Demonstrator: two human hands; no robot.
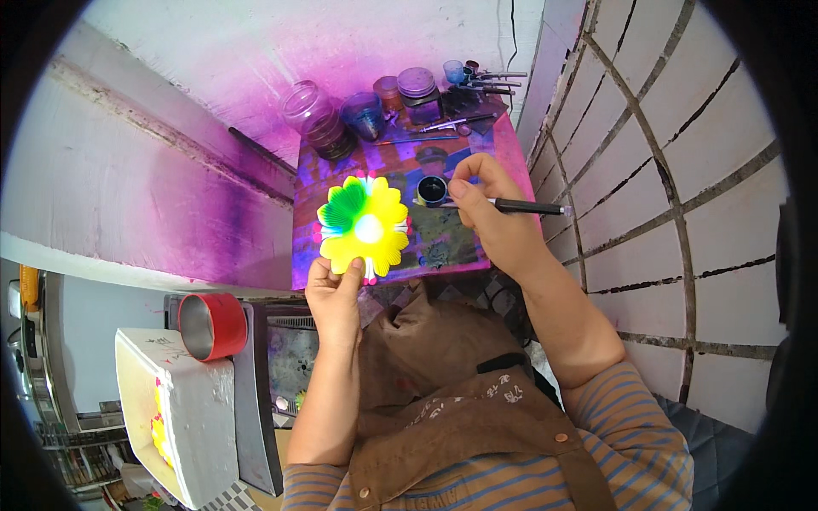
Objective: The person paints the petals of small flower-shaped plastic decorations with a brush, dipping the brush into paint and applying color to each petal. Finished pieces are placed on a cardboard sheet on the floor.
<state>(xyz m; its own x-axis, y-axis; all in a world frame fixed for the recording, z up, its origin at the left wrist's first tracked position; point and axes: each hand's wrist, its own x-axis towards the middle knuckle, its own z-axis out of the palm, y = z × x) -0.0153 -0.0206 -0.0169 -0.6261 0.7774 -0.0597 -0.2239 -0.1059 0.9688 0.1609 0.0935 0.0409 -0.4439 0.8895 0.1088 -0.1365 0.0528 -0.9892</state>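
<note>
My left hand (336,294) pinches the lower edge of a yellow flower-shaped piece (388,226) between thumb and fingers. Its petals are scalloped, its middle is glaring white, and pink tips show between them. One upper-left petal area is green, with blue-green at its lower side. In my right hand (498,226) is an airbrush (530,207) with a black handle, held level. The airbrush's small round cup (432,189) holds dark paint and sits just right of the flower, apart from it. The front end of the airbrush points toward the petals.
A paint-stained table (341,183) lies under both hands. Along its back stand a clear jar (319,123), a blue cup (364,115), a purple-lidded jar (419,95) and more airbrushes (490,85). A red tin (213,326) tops a white foam box (192,409) at left. A tiled wall (630,170) rises at right.
</note>
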